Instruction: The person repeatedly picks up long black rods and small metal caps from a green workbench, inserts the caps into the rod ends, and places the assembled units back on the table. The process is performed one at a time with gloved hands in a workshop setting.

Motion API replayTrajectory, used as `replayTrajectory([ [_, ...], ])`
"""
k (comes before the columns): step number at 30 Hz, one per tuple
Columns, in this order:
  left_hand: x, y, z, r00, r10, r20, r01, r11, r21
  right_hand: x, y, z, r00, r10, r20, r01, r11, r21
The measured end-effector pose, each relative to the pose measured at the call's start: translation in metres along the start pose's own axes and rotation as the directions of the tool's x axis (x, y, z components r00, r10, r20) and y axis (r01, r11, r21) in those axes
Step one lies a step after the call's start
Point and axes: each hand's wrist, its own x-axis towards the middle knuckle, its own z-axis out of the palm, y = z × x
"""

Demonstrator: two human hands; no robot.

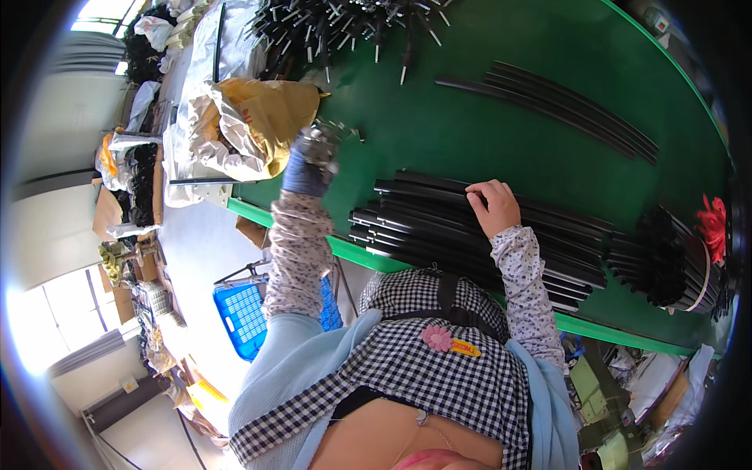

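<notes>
My left hand (307, 168), in a blue-grey glove, is closed on small silvery metal parts (327, 142) above the left side of the green table. Motion and the pieces blur its fingertips. My bare right hand (495, 207) lies over a row of black tubes (439, 223) stacked side by side along the near edge. Its fingers curl over a tube at the far side of the row, and the thumb sits to their left. How firmly they grip is hidden under the hand.
Several loose black tubes (560, 106) lie farther back on the green table (407, 125). A yellow-and-white sack (270, 117) stands at the left edge. Black tubes with metal tips (345, 27) pile up at the back. A tied black bundle (674, 262) lies right; a blue basket (241, 317) stands below left.
</notes>
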Motion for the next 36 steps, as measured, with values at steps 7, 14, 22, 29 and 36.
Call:
replayTrajectory([
  [7,0.024,-0.038,-0.093,0.804,0.549,0.23,-0.106,-0.249,0.963,-0.001,0.0,-0.001,1.0,0.002,0.017,-0.002,1.0,-0.028],
  [14,0.015,-0.032,-0.015,0.841,0.47,0.268,0.075,-0.592,0.802,-0.001,-0.002,-0.003,0.999,0.022,0.035,-0.02,0.999,-0.032],
  [22,0.065,-0.043,-0.002,0.914,0.318,0.252,0.131,-0.818,0.56,-0.001,-0.002,-0.003,0.997,0.057,0.054,-0.057,0.998,-0.006],
  [29,0.0,-0.093,0.084,0.948,-0.123,0.292,-0.275,0.142,0.951,0.017,-0.035,-0.029,0.999,-0.037,-0.015,0.04,0.934,0.355],
  [36,-0.02,-0.127,0.118,0.847,-0.47,0.247,0.4,0.871,0.285,0.035,-0.036,-0.048,0.99,-0.141,-0.002,0.128,0.891,0.435],
])
